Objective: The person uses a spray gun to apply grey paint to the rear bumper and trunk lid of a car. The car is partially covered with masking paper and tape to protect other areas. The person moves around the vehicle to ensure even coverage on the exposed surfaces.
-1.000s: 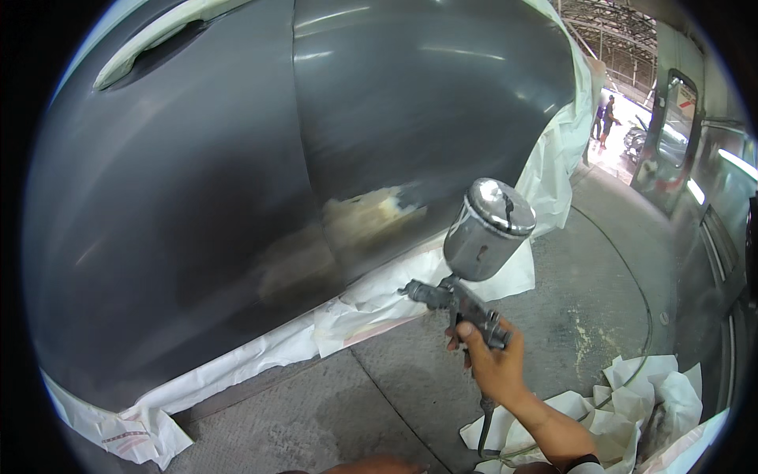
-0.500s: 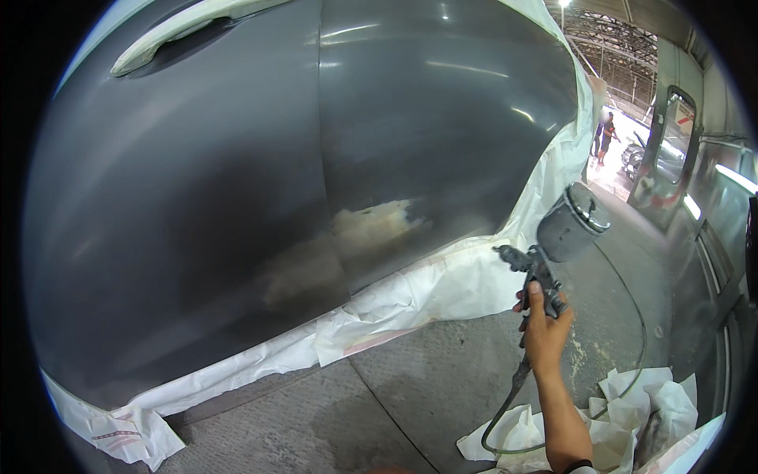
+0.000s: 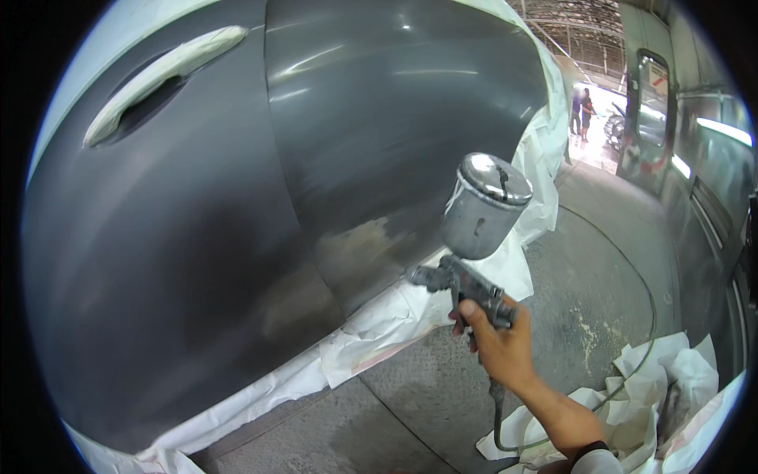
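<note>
My right hand (image 3: pixel 499 336) is closed around the grip of a dark spray gun (image 3: pixel 467 286). A round grey paint cup with a shiny lid (image 3: pixel 485 207) sits on top of the gun. The nozzle points left at the dark grey car panels (image 3: pixel 181 197), a little apart from them. A pale, partly covered patch (image 3: pixel 357 243) lies across the seam between the two panels, near their lower edge. Masking covers the door handle (image 3: pixel 162 75). My left hand is out of view.
White masking paper (image 3: pixel 379 320) runs along the panels' lower edge. An air hose (image 3: pixel 649 276) loops over the grey floor, past crumpled paper (image 3: pixel 632 395) at lower right. A metal wall (image 3: pixel 714 213) stands at right. Two people (image 3: pixel 583 112) stand far off in the opening.
My right hand has moved the spray gun left and nearer to the panels. The view has shifted, and the pale patch looks darker and smaller.
</note>
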Motion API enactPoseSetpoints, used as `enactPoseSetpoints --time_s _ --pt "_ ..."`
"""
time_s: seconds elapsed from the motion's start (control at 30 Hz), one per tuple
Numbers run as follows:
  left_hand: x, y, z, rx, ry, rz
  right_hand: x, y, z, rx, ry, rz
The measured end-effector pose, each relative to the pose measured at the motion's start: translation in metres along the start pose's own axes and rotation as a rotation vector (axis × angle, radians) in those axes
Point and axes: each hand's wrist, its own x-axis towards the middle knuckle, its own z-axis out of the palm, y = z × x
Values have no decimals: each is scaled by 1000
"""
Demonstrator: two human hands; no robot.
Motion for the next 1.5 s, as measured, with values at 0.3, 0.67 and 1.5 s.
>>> enactPoseSetpoints --time_s 0.3,0.67,1.5 --pt "-4 14 1 -16 43 59 33 14 -44 -191 382 -176" --pt "0 15 2 1 51 13 -15 -35 4 127 -48 -47" --pt "9 -21 10 14 -4 -1 20 -63 -12 129 31 -59"
